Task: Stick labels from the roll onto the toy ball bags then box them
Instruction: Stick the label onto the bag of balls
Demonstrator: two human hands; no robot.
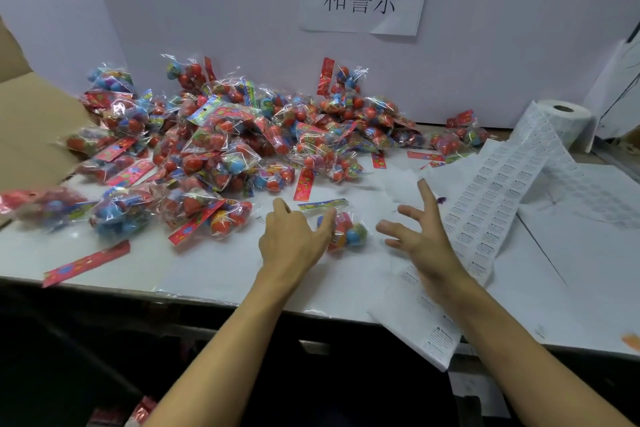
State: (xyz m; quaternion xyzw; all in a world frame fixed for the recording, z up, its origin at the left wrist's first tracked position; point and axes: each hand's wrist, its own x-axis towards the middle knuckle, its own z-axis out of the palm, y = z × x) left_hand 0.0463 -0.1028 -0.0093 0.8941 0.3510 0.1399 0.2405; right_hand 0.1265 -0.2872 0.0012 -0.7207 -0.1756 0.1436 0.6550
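Clear plastic crinkles under the left hand (291, 239), thumb and fingers spread around one toy ball bag (343, 225) on the white bench (214, 267). Right hand (420, 232) hovers beside it, fingers splayed, empty, over the label strip (491, 198) trailing from the roll (564, 121). Bag pile (221, 146) behind.

we're looking at crinkly clear plastic on the toy ball bags (221, 149), glossy and catching the light, with shiny red foil-like header cards (325, 76) on top. the balls inside look smooth. far right, the label roll (562, 121) is matt white paper, its strip (498, 198) running near with a faint sheen. on the left we see the box (31, 135), plain matt brown cardboard. the table (214, 270) is smooth, white, slightly glossy.
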